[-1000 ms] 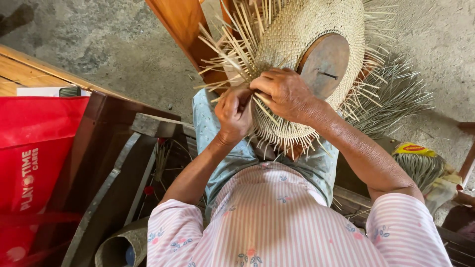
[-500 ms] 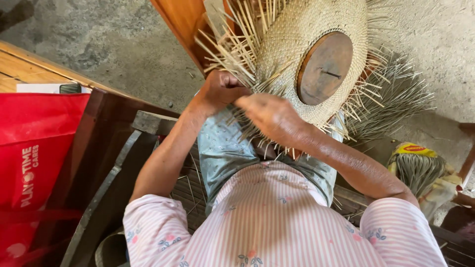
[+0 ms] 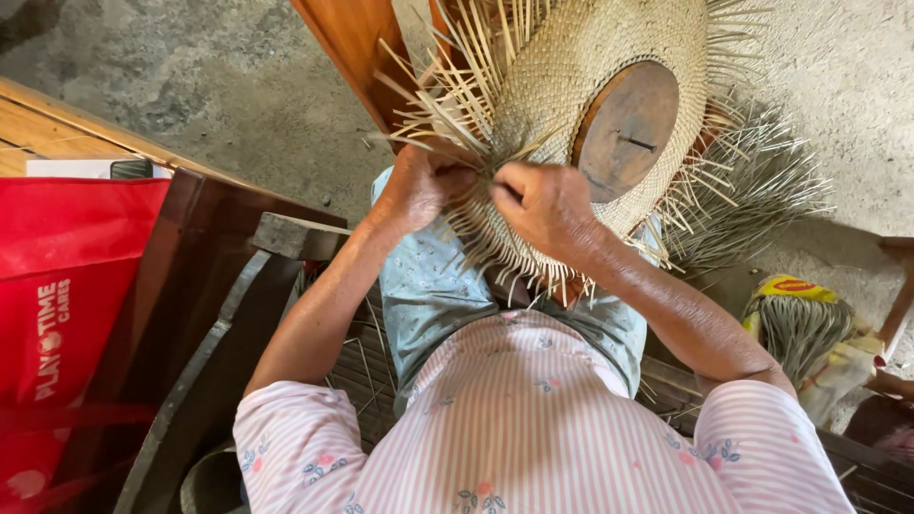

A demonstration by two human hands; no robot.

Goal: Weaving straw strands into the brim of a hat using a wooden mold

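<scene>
The half-woven straw hat rests on our lap over its round wooden block, our left hand and right hand both pinching loose brim strands mid-weave, so crossing them next likely calls for steady tension.

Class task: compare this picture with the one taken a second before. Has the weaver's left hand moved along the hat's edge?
Yes. The left hand has moved up and leftward along the woven hat, away from the round wooden block, to the loose straw ends.
</scene>
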